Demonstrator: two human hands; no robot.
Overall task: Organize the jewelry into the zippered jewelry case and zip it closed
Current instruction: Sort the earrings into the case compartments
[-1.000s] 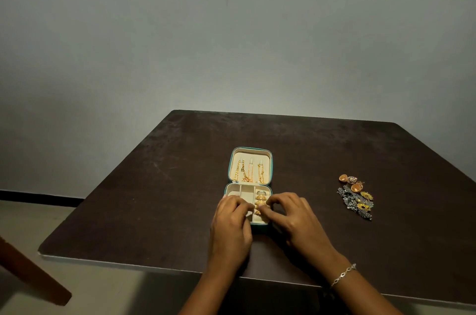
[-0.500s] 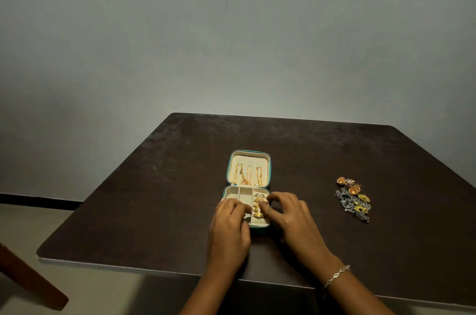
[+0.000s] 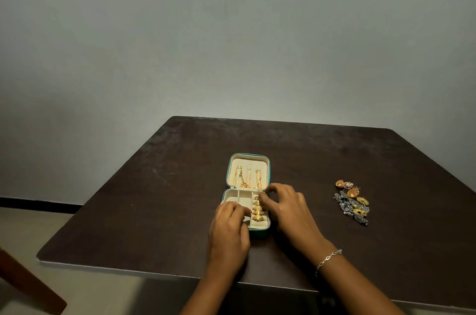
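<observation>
Dark table (image 3: pixel 154 211), case (image 3: pixel 248 158) half under left hand (image 3: pixel 229 232)

Open case (image 3: pixel 247 160) mid-table (image 3: pixel 154 198); loose jewelry (image 3: pixel 352 202) well to its right

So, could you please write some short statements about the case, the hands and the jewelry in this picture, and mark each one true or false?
1. The jewelry case lies open on the table. True.
2. Gold chains hang inside its lid. True.
3. All the jewelry is already in the case. False: a pile of earrings and grey pieces lies on the table, to the right of the case.
4. The bracelet is on the left wrist. False: it is on the right wrist.
5. The gold bell-shaped earrings sit in the left compartment. False: they sit in the right one.
6. The left hand and the right hand are both at the case's lower half. True.
</observation>
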